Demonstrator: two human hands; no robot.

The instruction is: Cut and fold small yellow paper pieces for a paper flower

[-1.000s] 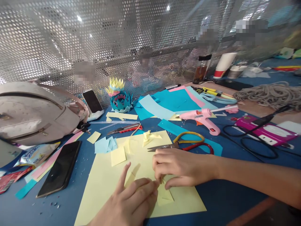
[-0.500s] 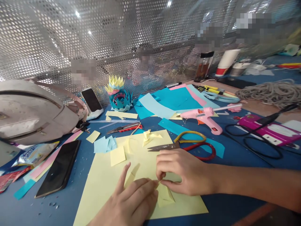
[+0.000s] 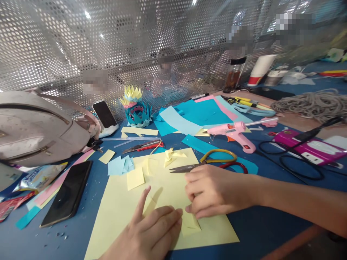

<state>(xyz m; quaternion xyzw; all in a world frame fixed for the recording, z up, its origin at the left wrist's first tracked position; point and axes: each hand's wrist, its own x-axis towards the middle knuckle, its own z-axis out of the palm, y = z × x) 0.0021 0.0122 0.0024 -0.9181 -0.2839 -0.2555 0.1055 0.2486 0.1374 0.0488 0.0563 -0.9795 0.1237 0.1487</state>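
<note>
A small folded piece of yellow paper (image 3: 191,224) lies on a large yellow sheet (image 3: 116,213), between my two hands. My left hand (image 3: 155,227) rests flat with its fingers stretched out and thumb apart, the fingertips at the piece's left edge. Curled in, my right hand (image 3: 217,193) has its fingers closed at the piece's upper edge; the exact contact is hidden under them. Just behind the right hand lie scissors (image 3: 187,168) with yellow and red handles, partly covered by it. A small folded yellow paper shape (image 3: 169,156) and a yellow square (image 3: 136,178) sit farther up the sheet.
A pink glue gun (image 3: 235,133) lies right of blue sheets (image 3: 206,113). A purple power strip (image 3: 306,146) with a cable stands at right. A phone (image 3: 69,193), a backpack (image 3: 40,126) and a pointed paper model (image 3: 138,112) are left and back. Light-blue squares (image 3: 119,166) lie nearby.
My right hand has shifted slightly right and its fingers have curled in more, away from the left fingertips. The left hand stays almost in place.
</note>
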